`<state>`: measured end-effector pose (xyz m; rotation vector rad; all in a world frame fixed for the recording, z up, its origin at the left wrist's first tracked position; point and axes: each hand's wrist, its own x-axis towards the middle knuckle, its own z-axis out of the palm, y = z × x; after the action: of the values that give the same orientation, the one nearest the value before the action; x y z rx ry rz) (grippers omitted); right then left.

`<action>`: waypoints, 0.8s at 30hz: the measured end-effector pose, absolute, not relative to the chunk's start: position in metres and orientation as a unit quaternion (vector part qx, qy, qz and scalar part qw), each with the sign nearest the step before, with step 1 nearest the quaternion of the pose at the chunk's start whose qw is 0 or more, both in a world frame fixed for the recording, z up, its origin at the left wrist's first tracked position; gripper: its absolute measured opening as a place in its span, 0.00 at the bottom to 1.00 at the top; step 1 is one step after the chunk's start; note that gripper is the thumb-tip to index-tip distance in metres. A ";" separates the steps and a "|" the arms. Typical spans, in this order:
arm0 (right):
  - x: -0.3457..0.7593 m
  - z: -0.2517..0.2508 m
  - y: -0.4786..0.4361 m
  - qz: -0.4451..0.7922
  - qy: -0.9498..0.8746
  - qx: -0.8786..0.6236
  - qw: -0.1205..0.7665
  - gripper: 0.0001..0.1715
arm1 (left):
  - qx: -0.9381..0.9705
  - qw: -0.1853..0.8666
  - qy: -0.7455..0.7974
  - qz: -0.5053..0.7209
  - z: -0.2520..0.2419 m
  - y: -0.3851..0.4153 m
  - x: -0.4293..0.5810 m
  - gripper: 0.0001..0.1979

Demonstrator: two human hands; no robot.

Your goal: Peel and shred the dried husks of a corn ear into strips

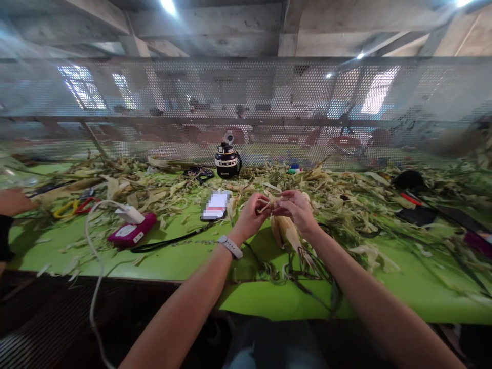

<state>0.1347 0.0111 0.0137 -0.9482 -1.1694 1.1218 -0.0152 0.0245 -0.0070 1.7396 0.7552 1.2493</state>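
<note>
Both hands meet over the middle of the table, their fingers pinched close together. My left hand (252, 215) is closed on a thin pale strip of corn husk near the fingertips. My right hand (298, 209) is closed around the upper part of a corn husk bundle (286, 233). Its yellowish leaves flare downward below the fingers and end in loose, stringy tips near the table's front edge. My fingers hide much of the bundle's top. A phone (216, 205) with a lit screen lies just left of my left hand.
Dried husk scraps (346, 202) litter the green table (180, 256). A black bottle (227, 161) stands at the back, before a perforated metal screen (269, 87). To the left are a magenta power strip (132, 230), white cable (90, 241), scissors (73, 207) and another person's hand (15, 201).
</note>
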 end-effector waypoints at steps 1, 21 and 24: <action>0.134 0.014 0.010 0.483 -0.495 -0.412 0.594 0.20 | 0.703 0.418 0.298 0.492 -0.007 0.025 -0.015 0.17; 0.140 0.009 0.019 0.323 -0.600 -0.518 0.517 0.05 | 0.714 0.466 0.295 0.432 -0.004 0.019 -0.014 0.13; 0.144 0.010 0.019 0.288 -0.629 -0.518 0.503 0.07 | 0.651 0.536 0.321 0.431 0.000 0.018 -0.014 0.13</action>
<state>0.1441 0.0194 0.0104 -1.2506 -1.5204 0.6965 -0.0137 0.0180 0.0004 1.5492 0.7651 1.0262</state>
